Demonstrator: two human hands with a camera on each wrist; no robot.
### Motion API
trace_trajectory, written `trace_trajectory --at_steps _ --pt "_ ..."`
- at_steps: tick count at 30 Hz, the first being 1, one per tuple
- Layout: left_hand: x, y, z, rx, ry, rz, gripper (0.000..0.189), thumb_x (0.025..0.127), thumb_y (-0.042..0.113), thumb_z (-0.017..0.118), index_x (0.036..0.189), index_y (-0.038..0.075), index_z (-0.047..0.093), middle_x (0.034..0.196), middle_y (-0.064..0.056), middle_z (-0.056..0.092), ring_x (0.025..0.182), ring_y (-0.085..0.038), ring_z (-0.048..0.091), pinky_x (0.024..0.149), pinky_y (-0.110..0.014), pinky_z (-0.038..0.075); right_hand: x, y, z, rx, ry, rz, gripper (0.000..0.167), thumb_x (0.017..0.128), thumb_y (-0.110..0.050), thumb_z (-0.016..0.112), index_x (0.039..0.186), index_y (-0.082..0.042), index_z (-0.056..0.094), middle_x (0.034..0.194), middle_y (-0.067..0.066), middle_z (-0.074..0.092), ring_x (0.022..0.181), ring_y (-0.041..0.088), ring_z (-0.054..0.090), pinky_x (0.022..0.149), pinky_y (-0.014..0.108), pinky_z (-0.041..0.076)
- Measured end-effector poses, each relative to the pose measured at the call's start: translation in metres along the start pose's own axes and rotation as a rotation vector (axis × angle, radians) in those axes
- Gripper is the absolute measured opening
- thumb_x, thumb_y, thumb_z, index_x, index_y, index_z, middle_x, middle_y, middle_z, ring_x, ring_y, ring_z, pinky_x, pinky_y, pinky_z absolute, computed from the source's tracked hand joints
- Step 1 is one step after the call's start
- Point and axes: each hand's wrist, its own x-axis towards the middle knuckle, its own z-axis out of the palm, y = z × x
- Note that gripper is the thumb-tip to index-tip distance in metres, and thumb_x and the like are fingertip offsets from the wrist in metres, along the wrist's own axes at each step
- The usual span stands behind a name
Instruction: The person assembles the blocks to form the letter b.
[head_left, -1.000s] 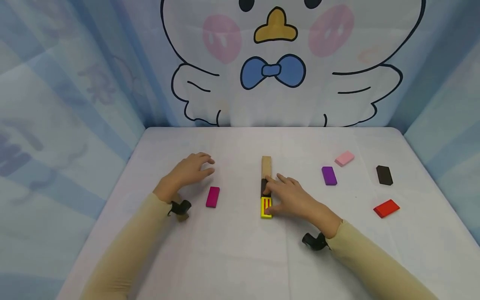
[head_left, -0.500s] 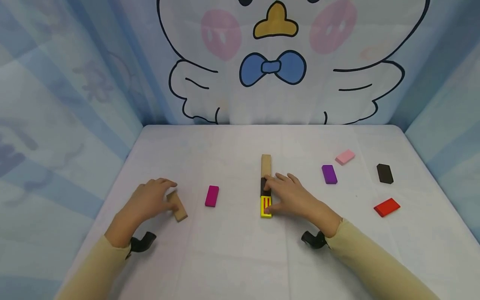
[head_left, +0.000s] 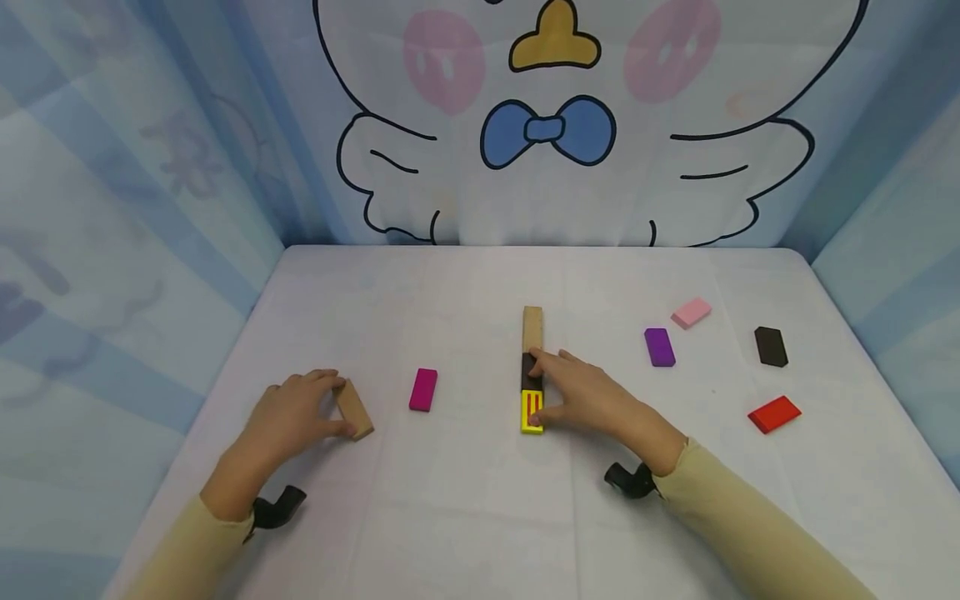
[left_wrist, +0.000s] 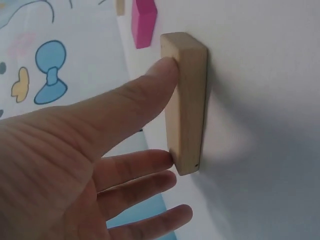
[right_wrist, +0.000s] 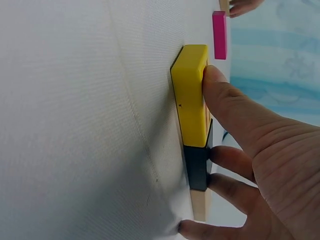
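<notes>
At the left, my left hand reaches over a plain wooden block lying flat on the table. In the left wrist view its thumb and a fingertip touch the block near opposite ends; the other fingers are spread apart. My right hand rests on a row of blocks in the middle. Its thumb lies on the yellow block with red stripes, nearest me, and two fingertips touch the black block behind it. A wooden block stands at the row's far end.
A magenta block lies between my left hand and the row. To the right lie a purple block, a pink block, a dark block and a red block. A printed curtain hangs behind the table.
My left hand has moved left and toward me, from beyond the magenta block to the loose wooden block, and now touches it. The right hand stays on the row.
</notes>
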Motion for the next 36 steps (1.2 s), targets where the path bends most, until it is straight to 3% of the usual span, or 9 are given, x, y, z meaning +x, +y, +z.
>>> trace_trajectory --at_steps 13,19,21,26,32,36 --pt "-0.002 0.016 0.006 0.085 0.028 -0.029 0.065 0.084 0.038 0.085 0.137 0.005 0.066 0.143 -0.018 0.062 0.123 -0.046 0.058 0.092 -0.064 0.05 0.0 0.003 0.002 0.022 -0.003 0.002 0.092 0.081 -0.036 0.09 0.154 -0.007 0.042 0.141 0.003 0.064 0.15 0.047 0.036 0.121 0.059 0.034" --pt "-0.003 0.02 0.004 0.072 0.057 -0.034 0.063 0.085 0.033 0.085 0.137 0.005 0.066 0.141 -0.017 0.063 0.12 -0.045 0.059 0.09 -0.062 0.049 0.001 0.003 0.002 0.022 0.002 0.002 0.081 0.082 -0.036 0.09 0.147 -0.01 0.05 0.149 0.007 0.058 0.15 0.047 0.035 0.121 0.059 0.033" --pt "-0.002 0.02 0.004 0.066 0.062 -0.029 0.063 0.085 0.032 0.085 0.138 0.005 0.065 0.142 -0.017 0.063 0.12 -0.045 0.059 0.09 -0.062 0.05 0.001 0.003 0.002 0.022 0.002 0.002 0.085 0.082 -0.035 0.09 0.15 -0.009 0.048 0.147 0.006 0.06 0.15 0.046 0.035 0.121 0.059 0.033" --pt "0.007 0.018 0.004 0.034 0.085 -0.006 0.062 0.085 0.025 0.086 0.138 0.003 0.064 0.139 -0.017 0.065 0.117 -0.044 0.061 0.087 -0.06 0.05 0.002 0.002 0.003 0.019 0.004 -0.012 0.091 0.082 -0.035 0.09 0.154 -0.006 0.042 0.143 0.004 0.063 0.15 0.04 0.038 0.12 0.057 0.036" --pt "0.026 0.018 0.004 0.003 0.085 0.019 0.06 0.088 0.022 0.084 0.141 0.002 0.061 0.141 -0.019 0.064 0.117 -0.045 0.061 0.087 -0.059 0.051 0.002 0.001 0.002 -0.002 0.012 -0.043 0.07 0.083 -0.035 0.089 0.139 -0.009 0.057 0.161 0.011 0.044 0.147 0.037 0.044 0.117 0.054 0.041" --pt "0.045 0.02 0.004 0.005 0.06 0.032 0.06 0.091 0.021 0.081 0.144 0.003 0.059 0.147 -0.018 0.059 0.122 -0.045 0.059 0.091 -0.061 0.052 0.002 0.001 0.001 -0.011 0.005 -0.038 0.07 0.083 -0.036 0.089 0.139 -0.009 0.056 0.16 0.01 0.046 0.144 0.033 0.047 0.115 0.052 0.044"
